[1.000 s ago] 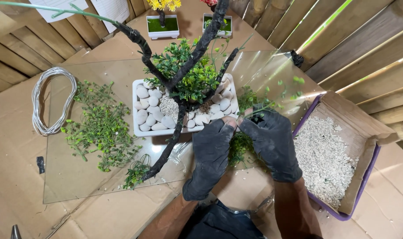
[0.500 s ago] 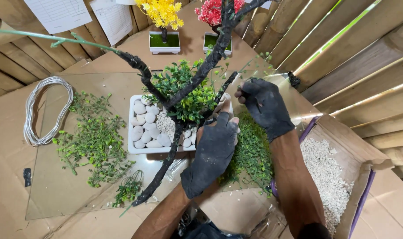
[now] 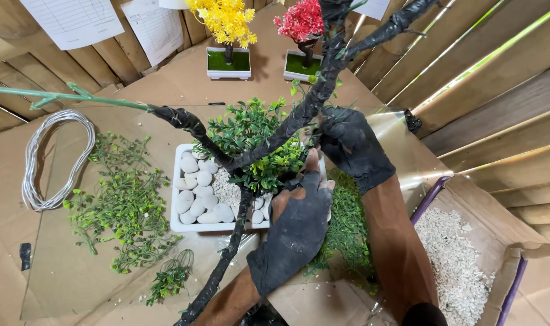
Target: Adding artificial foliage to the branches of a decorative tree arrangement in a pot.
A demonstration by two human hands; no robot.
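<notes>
Since half a second ago the right hand (image 3: 354, 148) has climbed from beside the pot up onto the black-wrapped branch (image 3: 299, 118), and the head view has drawn closer over the work. Largest in sight is the cardboard-covered table (image 3: 184, 84) with a clear glossy sheet (image 3: 63, 271) laid on it. On that sheet stands the artificial tree, its dark taped trunk (image 3: 229, 253) rising out of a white rectangular pot (image 3: 177, 223) near the middle of the table and forking into long limbs, one of which ends in a bare green stem (image 3: 45, 95) reaching left. At the right edge lies an open cardboard box (image 3: 498, 241) holding pale gravel (image 3: 450, 259). Loose green sprigs (image 3: 124, 205) are scattered left of the pot, with a coil of grey wire (image 3: 42, 160) beyond them. Both hands wear blackened gloves. The right hand is curled around the upper branch, fingers wrapped on it. The left hand (image 3: 293, 226) lies flat against the pot's near right corner, its fingers together and pointing up into the green foliage (image 3: 257, 142); whether it pinches anything there cannot be told. Inside the pot, smooth white pebbles (image 3: 196, 193) fill the left part. At the back stand two small potted trees, one yellow (image 3: 226, 24), one red (image 3: 302, 21).
</notes>
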